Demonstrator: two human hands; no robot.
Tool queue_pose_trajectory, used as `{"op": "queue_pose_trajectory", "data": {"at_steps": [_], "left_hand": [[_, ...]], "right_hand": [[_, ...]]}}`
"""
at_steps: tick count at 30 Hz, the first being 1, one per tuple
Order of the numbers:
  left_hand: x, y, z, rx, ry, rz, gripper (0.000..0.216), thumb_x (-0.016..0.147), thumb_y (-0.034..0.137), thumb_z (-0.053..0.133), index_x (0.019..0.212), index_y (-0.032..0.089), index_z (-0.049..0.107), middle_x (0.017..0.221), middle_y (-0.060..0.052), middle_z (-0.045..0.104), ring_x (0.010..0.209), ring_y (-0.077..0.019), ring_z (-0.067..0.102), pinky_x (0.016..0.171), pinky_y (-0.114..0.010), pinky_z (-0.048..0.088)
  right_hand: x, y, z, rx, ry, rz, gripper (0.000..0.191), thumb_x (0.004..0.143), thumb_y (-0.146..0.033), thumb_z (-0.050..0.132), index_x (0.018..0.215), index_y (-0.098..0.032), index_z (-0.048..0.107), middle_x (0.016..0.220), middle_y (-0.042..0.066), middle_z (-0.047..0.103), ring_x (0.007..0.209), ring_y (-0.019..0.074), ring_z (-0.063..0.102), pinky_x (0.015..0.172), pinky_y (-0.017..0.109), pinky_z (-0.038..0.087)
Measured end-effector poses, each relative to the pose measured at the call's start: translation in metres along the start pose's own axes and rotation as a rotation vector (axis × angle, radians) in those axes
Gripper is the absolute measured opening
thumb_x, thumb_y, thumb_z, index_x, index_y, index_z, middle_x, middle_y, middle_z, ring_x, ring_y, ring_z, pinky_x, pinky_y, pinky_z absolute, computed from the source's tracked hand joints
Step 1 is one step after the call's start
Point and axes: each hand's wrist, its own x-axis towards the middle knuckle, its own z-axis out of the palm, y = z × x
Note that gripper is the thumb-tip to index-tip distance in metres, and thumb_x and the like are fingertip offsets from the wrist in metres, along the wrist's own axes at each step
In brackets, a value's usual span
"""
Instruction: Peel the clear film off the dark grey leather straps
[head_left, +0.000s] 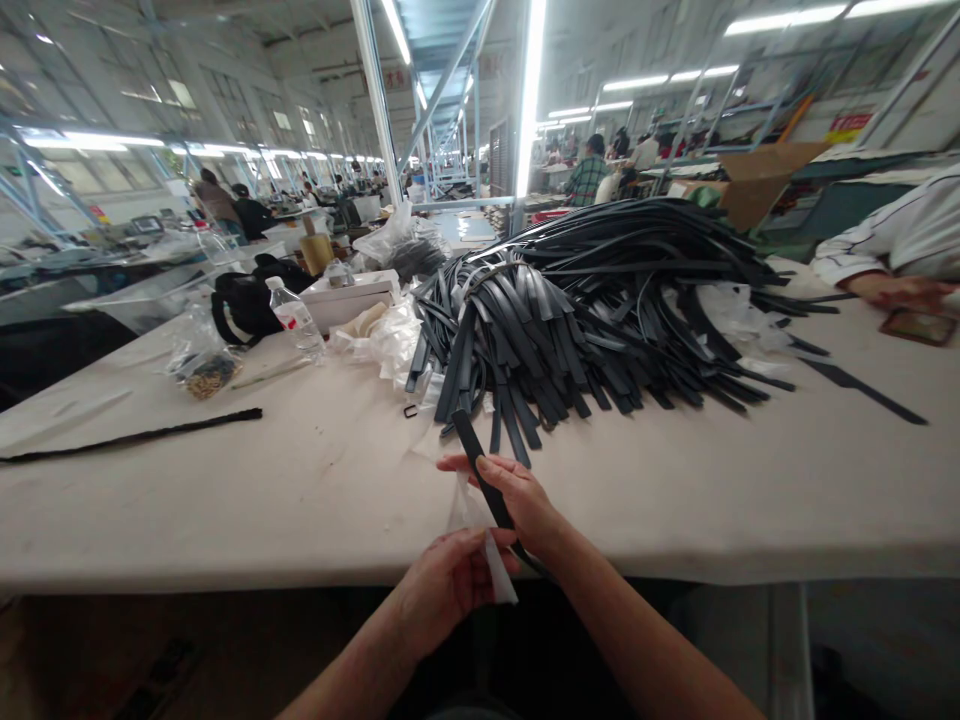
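Note:
Near the table's front edge, my right hand [525, 505] is closed on a flat black strap [480, 462], thumb on top. The strap's far end points up and away, and its lower part drops below the table edge. Just left of it, my left hand [454, 575] pinches a piece of thin translucent plastic film [499, 570] against the strap's side. Some of that film [469, 505] also stands up between the two hands. Beyond them lies a large heap of black straps [517, 330], their cut ends fanned toward me.
On the pale table [315, 500] are a plastic bottle [292, 315], a bag of small brass-coloured parts [206, 370], a white box [349, 300] and a long black strip [135, 435]. A small black buckle [409, 411] lies before the heap. At right, another person's hand [900, 290] holds a phone-like object.

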Motion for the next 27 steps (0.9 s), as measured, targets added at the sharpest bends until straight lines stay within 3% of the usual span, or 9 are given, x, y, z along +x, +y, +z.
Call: {"op": "queue_pose_trajectory", "data": {"at_steps": [7, 12, 15, 21, 27], "left_hand": [[-0.002, -0.001, -0.001, -0.043, 0.004, -0.006, 0.04, 0.076, 0.037, 0.066, 0.098, 0.005, 0.075, 0.082, -0.013, 0.077, 0.071, -0.0185, 0.069, 0.069, -0.028, 0.052], [-0.002, -0.003, 0.004, -0.05, 0.113, 0.062, 0.02, 0.068, 0.029, 0.078, 0.076, 0.011, 0.073, 0.068, -0.005, 0.072, 0.06, -0.0122, 0.063, 0.059, -0.022, 0.049], [-0.003, -0.004, 0.007, -0.035, 0.133, 0.053, 0.02, 0.065, 0.026, 0.083, 0.07, 0.014, 0.069, 0.062, -0.001, 0.068, 0.054, -0.0088, 0.059, 0.055, -0.019, 0.045], [-0.009, -0.005, 0.004, 0.152, 0.015, 0.01, 0.029, 0.068, 0.035, 0.084, 0.079, 0.01, 0.074, 0.061, -0.003, 0.066, 0.053, -0.0082, 0.057, 0.057, -0.02, 0.043], [-0.012, 0.0, -0.001, 0.32, -0.05, -0.042, 0.033, 0.07, 0.042, 0.081, 0.082, 0.011, 0.078, 0.076, -0.01, 0.075, 0.062, -0.0139, 0.065, 0.064, -0.024, 0.047]], "right_hand": [[-0.001, 0.005, -0.001, 0.007, 0.02, 0.009, 0.036, 0.092, -0.048, 0.054, 0.104, -0.022, 0.076, 0.117, 0.007, 0.072, 0.118, 0.027, 0.057, 0.104, 0.041, 0.035], [-0.001, 0.008, 0.0, 0.03, 0.022, 0.017, 0.036, 0.093, -0.045, 0.053, 0.104, -0.02, 0.076, 0.118, 0.008, 0.072, 0.121, 0.0282, 0.056, 0.104, 0.042, 0.033], [0.0, 0.011, -0.001, 0.047, 0.016, 0.007, 0.035, 0.094, -0.043, 0.052, 0.105, -0.019, 0.075, 0.118, 0.009, 0.071, 0.122, 0.0281, 0.055, 0.106, 0.043, 0.032], [0.0, 0.008, 0.001, 0.065, -0.017, -0.035, 0.034, 0.092, -0.044, 0.056, 0.102, -0.018, 0.076, 0.112, 0.008, 0.074, 0.117, 0.027, 0.06, 0.111, 0.041, 0.031], [0.0, 0.0, 0.003, 0.013, 0.002, -0.032, 0.038, 0.09, -0.051, 0.059, 0.1, -0.019, 0.077, 0.115, 0.009, 0.073, 0.12, 0.0282, 0.058, 0.112, 0.043, 0.031]]}}
